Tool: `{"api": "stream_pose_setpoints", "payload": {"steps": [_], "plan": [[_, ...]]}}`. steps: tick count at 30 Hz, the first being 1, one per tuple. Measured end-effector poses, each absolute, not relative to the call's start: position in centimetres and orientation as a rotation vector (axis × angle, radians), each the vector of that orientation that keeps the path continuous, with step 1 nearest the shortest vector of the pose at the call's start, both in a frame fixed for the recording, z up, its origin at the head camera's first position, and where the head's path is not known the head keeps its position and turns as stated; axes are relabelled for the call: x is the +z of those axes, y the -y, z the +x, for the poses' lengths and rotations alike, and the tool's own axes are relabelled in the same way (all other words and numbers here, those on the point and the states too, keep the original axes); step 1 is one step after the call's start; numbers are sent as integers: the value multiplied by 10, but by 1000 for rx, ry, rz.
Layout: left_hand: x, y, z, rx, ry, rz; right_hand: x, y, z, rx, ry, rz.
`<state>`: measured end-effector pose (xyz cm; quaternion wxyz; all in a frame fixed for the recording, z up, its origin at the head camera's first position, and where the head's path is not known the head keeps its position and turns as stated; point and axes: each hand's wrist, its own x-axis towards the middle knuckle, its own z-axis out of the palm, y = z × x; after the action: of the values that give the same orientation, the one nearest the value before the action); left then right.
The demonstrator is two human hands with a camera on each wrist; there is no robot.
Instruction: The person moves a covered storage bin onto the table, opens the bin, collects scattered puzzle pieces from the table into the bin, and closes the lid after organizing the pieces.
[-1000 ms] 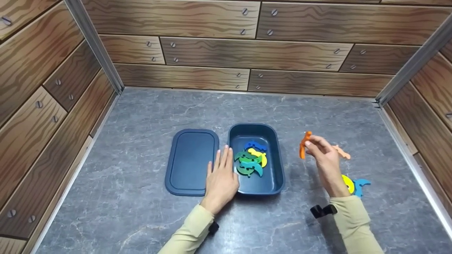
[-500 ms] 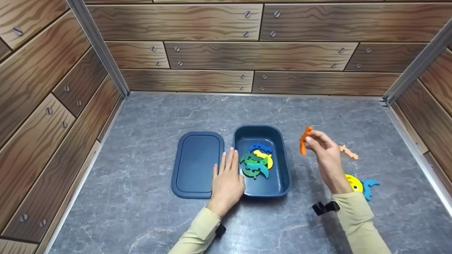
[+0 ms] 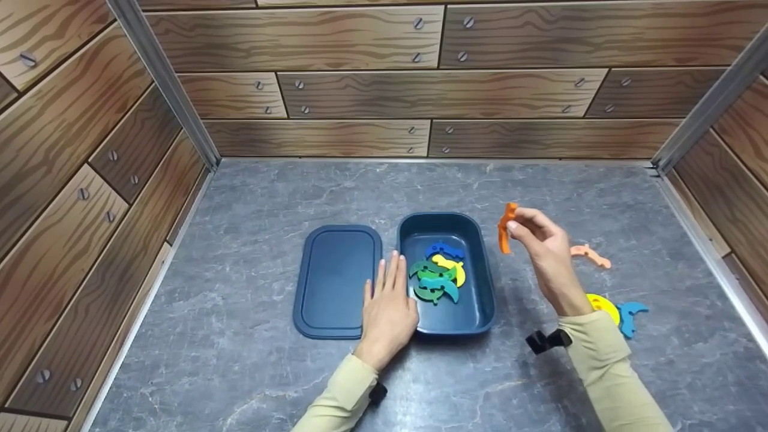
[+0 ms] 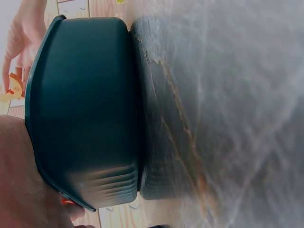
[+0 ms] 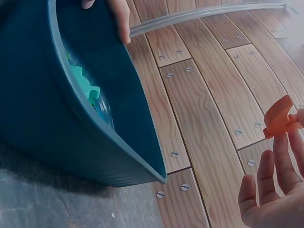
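My right hand (image 3: 549,258) pinches an orange curved toy piece (image 3: 505,231) between thumb and fingers, above the table just right of the dark blue box (image 3: 487,288). The right wrist view shows the notched orange piece (image 5: 280,116) side-on at the fingertips. With fingers straight, my left hand (image 3: 389,318) rests along the box's left rim. Inside the box lie a blue piece (image 3: 445,249), a yellow piece (image 3: 457,275), a teal piece (image 3: 441,288) and green pieces (image 3: 425,270), overlapping in a pile.
Left of the box lies its flat blue lid (image 3: 336,282), partly covered by my left hand. On the table at right are a peach piece (image 3: 593,257), a yellow round piece (image 3: 605,307) partly behind my wrist, and a blue piece (image 3: 631,318). Wood-patterned walls (image 3: 384,90) enclose the table.
My right hand has moved left and slightly farther away, bringing the orange piece closer to the box. My left hand stays on the rim. The head view has shifted slightly.
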<state>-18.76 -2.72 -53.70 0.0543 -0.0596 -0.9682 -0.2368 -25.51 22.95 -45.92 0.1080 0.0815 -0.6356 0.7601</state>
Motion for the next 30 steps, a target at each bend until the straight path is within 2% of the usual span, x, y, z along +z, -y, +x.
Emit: {"api": "stream_pose_setpoints", "payload": {"steps": [11,18,30], "plan": [[-535,27,-187,-707,2953,-177,-452,-217,-259,2044,2070,472],[-534,26,-187,-707,2955,-174,-434,-202,-249,1786,2270,564],[-536,26,-188,-727,2950,-172,-462,-201,-267,1381,2571,691]]}}
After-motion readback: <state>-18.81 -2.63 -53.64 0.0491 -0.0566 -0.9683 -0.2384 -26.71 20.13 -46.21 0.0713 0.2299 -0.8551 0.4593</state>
